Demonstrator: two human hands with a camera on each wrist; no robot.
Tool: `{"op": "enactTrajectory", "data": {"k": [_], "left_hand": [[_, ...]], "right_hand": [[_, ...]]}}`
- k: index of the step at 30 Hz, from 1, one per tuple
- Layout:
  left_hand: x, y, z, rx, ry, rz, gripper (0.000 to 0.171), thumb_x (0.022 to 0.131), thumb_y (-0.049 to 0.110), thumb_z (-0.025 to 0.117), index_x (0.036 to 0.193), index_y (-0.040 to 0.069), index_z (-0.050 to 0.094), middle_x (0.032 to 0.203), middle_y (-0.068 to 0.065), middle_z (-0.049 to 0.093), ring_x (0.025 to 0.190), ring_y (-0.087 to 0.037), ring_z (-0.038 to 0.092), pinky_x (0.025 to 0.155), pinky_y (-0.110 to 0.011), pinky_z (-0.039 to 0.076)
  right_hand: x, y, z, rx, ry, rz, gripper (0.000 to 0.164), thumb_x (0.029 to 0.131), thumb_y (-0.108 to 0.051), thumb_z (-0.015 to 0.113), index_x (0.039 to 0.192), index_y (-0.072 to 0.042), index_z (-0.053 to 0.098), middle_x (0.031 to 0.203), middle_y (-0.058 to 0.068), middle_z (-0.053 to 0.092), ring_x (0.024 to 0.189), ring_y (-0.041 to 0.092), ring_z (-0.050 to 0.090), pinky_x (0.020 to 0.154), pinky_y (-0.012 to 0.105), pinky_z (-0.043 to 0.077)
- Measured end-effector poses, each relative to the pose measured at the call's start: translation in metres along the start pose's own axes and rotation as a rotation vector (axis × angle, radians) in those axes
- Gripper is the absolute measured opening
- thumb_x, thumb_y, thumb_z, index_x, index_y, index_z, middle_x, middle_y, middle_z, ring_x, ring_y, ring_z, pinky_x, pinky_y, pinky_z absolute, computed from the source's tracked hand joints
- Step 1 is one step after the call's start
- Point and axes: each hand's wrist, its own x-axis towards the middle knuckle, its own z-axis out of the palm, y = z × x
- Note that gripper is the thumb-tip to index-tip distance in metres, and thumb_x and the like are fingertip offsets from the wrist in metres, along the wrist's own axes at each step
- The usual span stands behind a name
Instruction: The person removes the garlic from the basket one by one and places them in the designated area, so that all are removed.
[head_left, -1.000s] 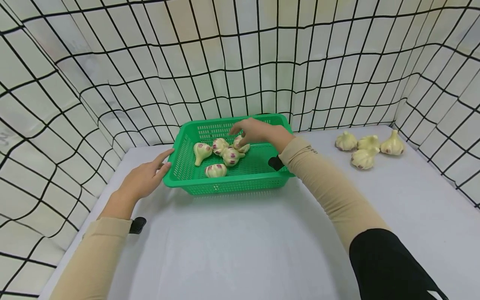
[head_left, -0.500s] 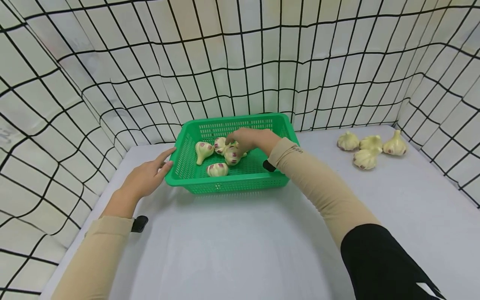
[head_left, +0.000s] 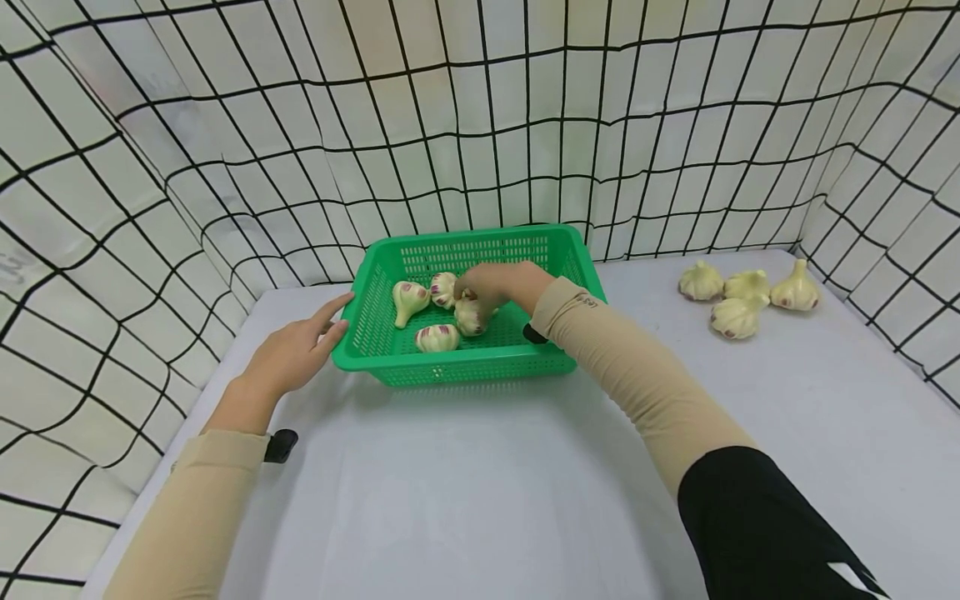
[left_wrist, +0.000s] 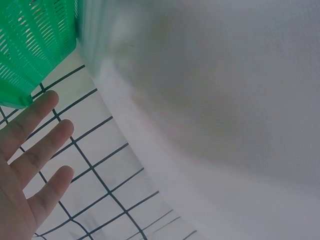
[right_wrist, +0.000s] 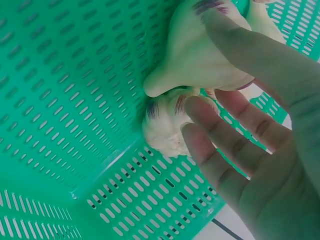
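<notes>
My right hand (head_left: pixel 495 283) reaches down into a green plastic basket (head_left: pixel 465 360) and pinches a purple-marked garlic bulb (head_left: pixel 471 318). In the right wrist view, the thumb lies across this garlic bulb (right_wrist: pixel 200 55) and the fingers are bent on its other side; another bulb (right_wrist: pixel 167 122) sits close below it. Other purple-streaked bulbs lie on the basket floor: one with a long stem (head_left: pixel 410 302), one at the front (head_left: pixel 437 337) and one behind (head_left: pixel 442 289). My left hand (head_left: pixel 288 358) touches the basket's left rim with its fingers extended.
Several plain pale garlic bulbs (head_left: pixel 738 296) cluster at the back right of the white table (head_left: pixel 420 492). Black wire grid (head_left: pixel 525 125) walls stand behind and at both sides, backed by white sheeting. The basket stands close to the back wall.
My right hand has lowered into the basket and moved slightly toward its front, from above the rear bulbs onto a nearer garlic bulb. The left hand stays at the rim.
</notes>
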Motion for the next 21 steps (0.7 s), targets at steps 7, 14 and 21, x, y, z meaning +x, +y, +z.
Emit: {"op": "enactTrajectory", "data": {"k": [7,14,21], "left_hand": [[-0.0004,-0.0003,-0.0006,0.001,-0.004,-0.003,0.063,0.111,0.052,0.025,0.165,0.018,0.021,0.14,-0.029,0.057,0.114,-0.05,0.062,0.084,-0.063,0.05],[-0.0001,0.0,-0.0002,0.002,-0.004,-0.002,0.063,0.111,0.052,0.025,0.165,0.019,0.02,0.141,-0.028,0.057,0.117,-0.051,0.06,0.086,-0.064,0.049],[-0.0007,0.0004,-0.0006,0.002,0.006,-0.001,0.063,0.111,0.051,0.026,0.165,0.018,0.022,0.139,-0.029,0.058,0.111,-0.049,0.063,0.081,-0.062,0.051]], "right_hand": [[-0.0018,0.0017,0.0006,-0.027,-0.066,0.044,0.067,0.092,-0.01,0.078,0.151,-0.006,0.046,0.15,0.016,0.048,0.138,0.03,0.044,0.107,0.041,0.043],[-0.0048,0.0072,0.0017,-0.035,-0.083,0.068,0.067,0.09,-0.021,0.082,0.144,-0.005,0.046,0.143,0.014,0.048,0.129,0.027,0.048,0.101,0.038,0.046],[-0.0088,0.0095,0.0008,-0.028,-0.065,0.092,0.07,0.088,-0.021,0.084,0.144,-0.006,0.045,0.142,0.012,0.047,0.13,0.025,0.049,0.102,0.038,0.046]]}}
